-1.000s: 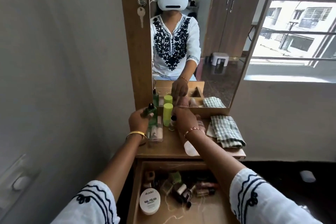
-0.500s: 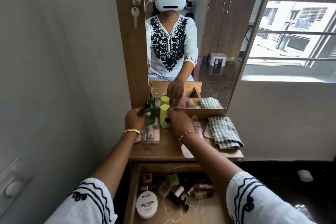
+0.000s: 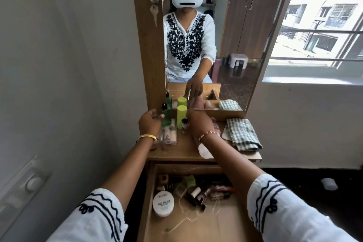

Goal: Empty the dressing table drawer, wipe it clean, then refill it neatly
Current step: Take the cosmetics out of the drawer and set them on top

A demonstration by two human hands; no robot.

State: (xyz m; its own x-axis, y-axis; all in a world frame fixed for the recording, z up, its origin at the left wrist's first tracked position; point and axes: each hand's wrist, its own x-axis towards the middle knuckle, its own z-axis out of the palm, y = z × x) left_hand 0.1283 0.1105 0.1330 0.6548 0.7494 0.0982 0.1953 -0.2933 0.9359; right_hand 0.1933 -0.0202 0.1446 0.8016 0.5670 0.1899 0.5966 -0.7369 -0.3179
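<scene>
The dressing table drawer [image 3: 149, 192] stands pulled out below me. In it lie a white nail polish jar [image 3: 163, 203], several small bottles [image 3: 198, 192] and loose string. My left hand [image 3: 150, 124] grips a green bottle [image 3: 166, 117] upright on the tabletop [image 3: 186, 149], close to the mirror. My right hand [image 3: 200, 124] reaches to the back of the tabletop with fingers stretched down onto a pink item, as the mirror shows. A small dark-capped bottle [image 3: 184, 124] stands just left of that hand.
A lime green tube [image 3: 181, 116] stands between my hands, and a clear pouch [image 3: 169, 136] lies in front of the green bottle. A folded checked cloth [image 3: 242, 133] lies on the tabletop's right side, a white pad [image 3: 205, 151] near its front edge. A wall runs close on the left.
Both hands stay at the back of the tabletop, the left still on the green bottle. My view has shifted slightly; nothing else has visibly moved.
</scene>
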